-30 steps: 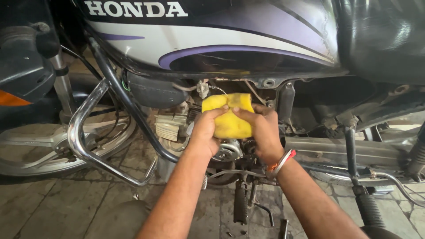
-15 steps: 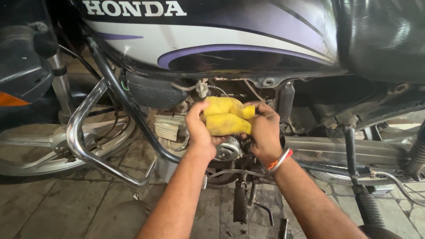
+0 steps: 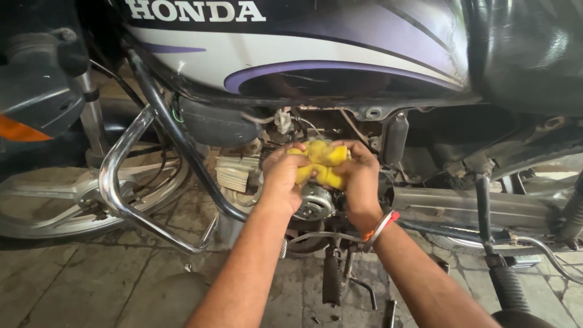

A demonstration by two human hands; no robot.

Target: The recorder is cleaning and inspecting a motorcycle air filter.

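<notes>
A crumpled yellow cloth [image 3: 320, 159] is bunched between both of my hands in front of a motorcycle's engine [image 3: 313, 203]. My left hand [image 3: 282, 176] grips the cloth's left side, fingers curled over it. My right hand [image 3: 359, 177] closes on its right side; that wrist wears a metal bangle and an orange thread. The cloth sits just below the white and purple fuel tank [image 3: 303, 51], above the round silver engine cover.
A chrome crash guard [image 3: 124, 200] curves at the left beside the front wheel [image 3: 54, 200]. A footpeg [image 3: 331, 276] and kick lever [image 3: 507, 285] hang below the engine. The black seat [image 3: 528, 54] is at the upper right. Stone tiles form the floor.
The cloth was spread flat between my hands a second ago; now it is squeezed into a tight bunch, and my hands have drawn closer together.
</notes>
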